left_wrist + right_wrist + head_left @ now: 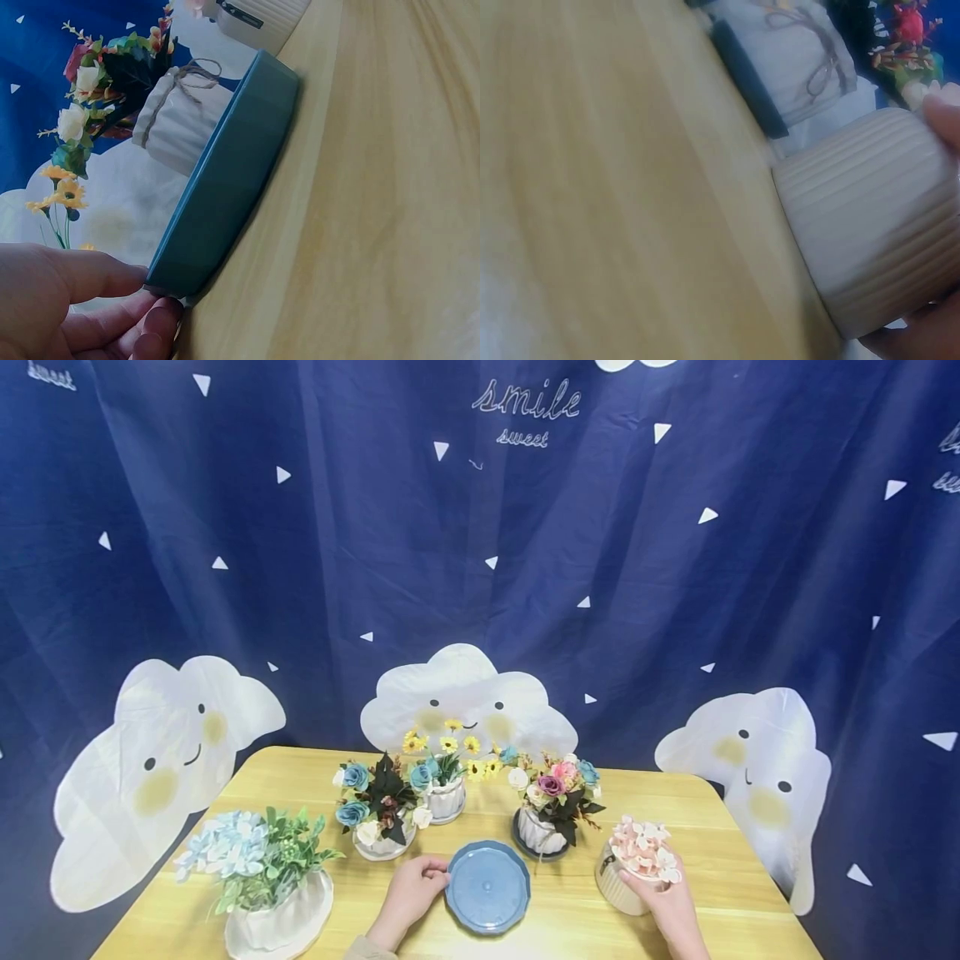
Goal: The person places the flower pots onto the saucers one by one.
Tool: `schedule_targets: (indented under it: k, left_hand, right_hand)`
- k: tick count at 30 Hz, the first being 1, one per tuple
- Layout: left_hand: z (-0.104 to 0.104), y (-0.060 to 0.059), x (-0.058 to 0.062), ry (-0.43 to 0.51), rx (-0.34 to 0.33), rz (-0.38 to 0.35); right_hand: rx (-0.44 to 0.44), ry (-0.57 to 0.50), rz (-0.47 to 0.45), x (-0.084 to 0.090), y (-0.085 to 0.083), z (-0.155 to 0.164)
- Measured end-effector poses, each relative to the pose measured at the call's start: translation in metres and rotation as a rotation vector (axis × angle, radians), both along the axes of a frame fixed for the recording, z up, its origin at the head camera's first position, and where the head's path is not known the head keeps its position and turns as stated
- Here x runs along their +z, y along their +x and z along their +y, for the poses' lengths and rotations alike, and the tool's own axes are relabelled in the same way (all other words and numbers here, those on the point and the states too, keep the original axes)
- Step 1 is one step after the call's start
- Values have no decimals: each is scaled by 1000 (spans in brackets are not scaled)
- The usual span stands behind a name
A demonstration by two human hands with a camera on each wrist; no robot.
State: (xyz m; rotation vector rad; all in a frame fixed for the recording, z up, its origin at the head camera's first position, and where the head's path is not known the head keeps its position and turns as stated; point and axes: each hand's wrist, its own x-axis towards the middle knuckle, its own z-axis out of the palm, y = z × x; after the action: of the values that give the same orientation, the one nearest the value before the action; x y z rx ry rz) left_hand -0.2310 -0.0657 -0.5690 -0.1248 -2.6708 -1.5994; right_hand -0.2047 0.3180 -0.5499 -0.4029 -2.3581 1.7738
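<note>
A round blue saucer lies on the wooden table near its front edge. My left hand pinches the saucer's left rim; the left wrist view shows thumb and fingers on the edge of the saucer. To the right stands a cream ribbed pot of pink flowers. My right hand grips that pot from its right side. In the right wrist view the ribbed pot fills the right half, with a fingertip at its top edge.
Behind the saucer stand three small flower pots: blue roses, yellow daisies and mixed pink roses on a dark saucer. A white pot with green and pale blue flowers sits front left. A navy cloud curtain hangs behind.
</note>
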Motion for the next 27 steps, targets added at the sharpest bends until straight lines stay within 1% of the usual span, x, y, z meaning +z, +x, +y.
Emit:
schedule_targets:
  k: [3,9,11,17,23,27]
  left_hand:
    - [0,0,1,1,-3,2]
    - [0,0,-1,-3,-4,1]
    - [0,-1,-2,-4,-1,-4]
    - [0,-2,-4,-7,5,-9]
    - [0,-2,-4,-9,6,-6]
    - [0,-2,-3,-15,4,-15]
  right_hand:
    - [-17,-6,7,0,1,0]
    - [-39,18,23,3,6,1]
    - [-42,6,38,5,7,1]
    - [-63,-21,62,16,9,1]
    - [-88,22,101,28,14,0]
    - [-106,50,100,37,16,-3]
